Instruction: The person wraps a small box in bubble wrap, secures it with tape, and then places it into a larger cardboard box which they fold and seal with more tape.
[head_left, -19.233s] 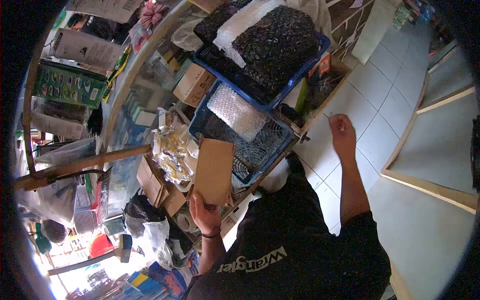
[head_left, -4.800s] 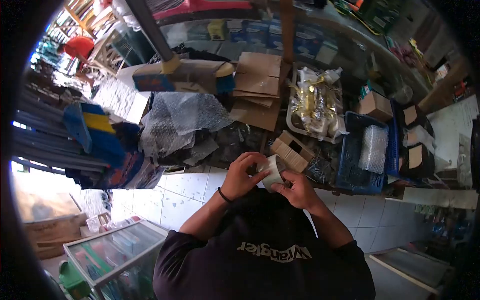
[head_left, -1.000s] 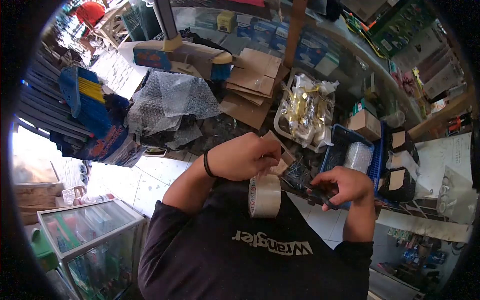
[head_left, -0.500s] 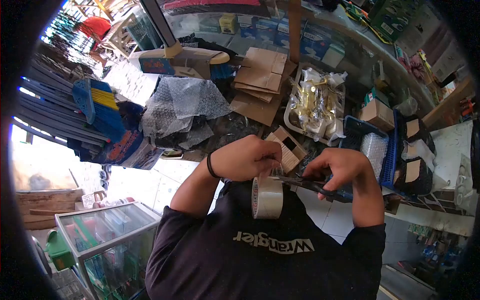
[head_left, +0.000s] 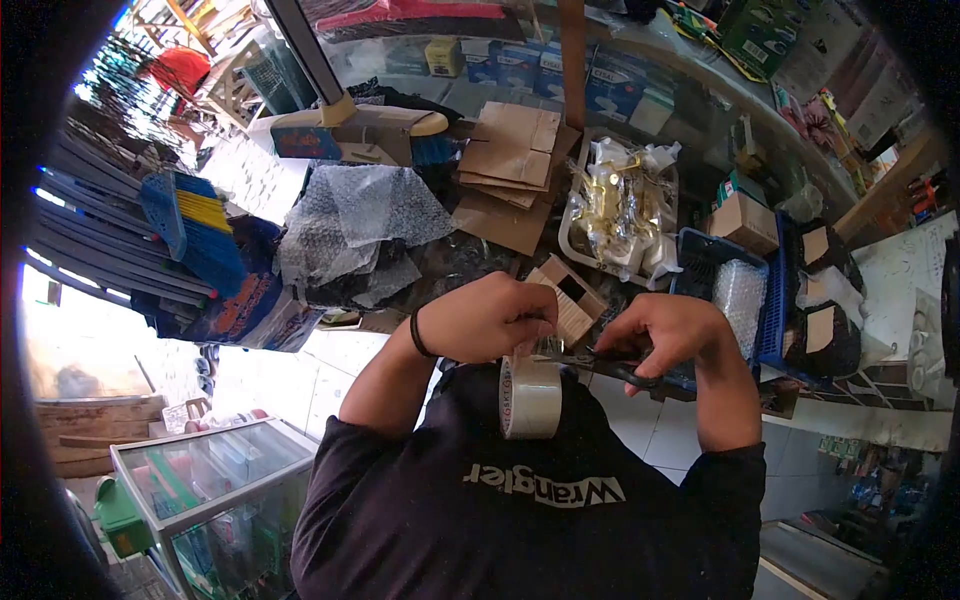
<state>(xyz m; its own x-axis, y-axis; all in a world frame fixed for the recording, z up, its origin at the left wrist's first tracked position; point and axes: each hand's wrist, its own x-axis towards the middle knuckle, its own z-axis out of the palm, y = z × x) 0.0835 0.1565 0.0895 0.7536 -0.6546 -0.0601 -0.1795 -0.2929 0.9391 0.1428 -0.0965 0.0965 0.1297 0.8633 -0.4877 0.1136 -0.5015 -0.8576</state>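
Hanging just below the left hand (head_left: 487,317), the roll of clear tape (head_left: 529,397) dangles in front of the person's dark shirt (head_left: 530,500), held up by a short strip pulled from it; the left hand's fingers are curled and pinched on the free end of that strip, at chest height and above the floor tiles rather than on the worktop (head_left: 470,255); the right hand (head_left: 672,335) is closed round the handles of a pair of scissors (head_left: 600,362), whose blades reach toward the strip between roll and fingers; whether the blades already touch the tape cannot be told. As a judgement, a length has been drawn off and the cut is at hand but not finished, since the roll hangs from the strip; the piece has yet to be freed and stuck somewhere. Beyond the hands lie a small open cardboard box (head_left: 568,297), flat cardboard sheets (head_left: 512,160), crumpled bubble wrap (head_left: 355,225), a white tray of gold fittings (head_left: 618,210) and a blue basket (head_left: 735,300).
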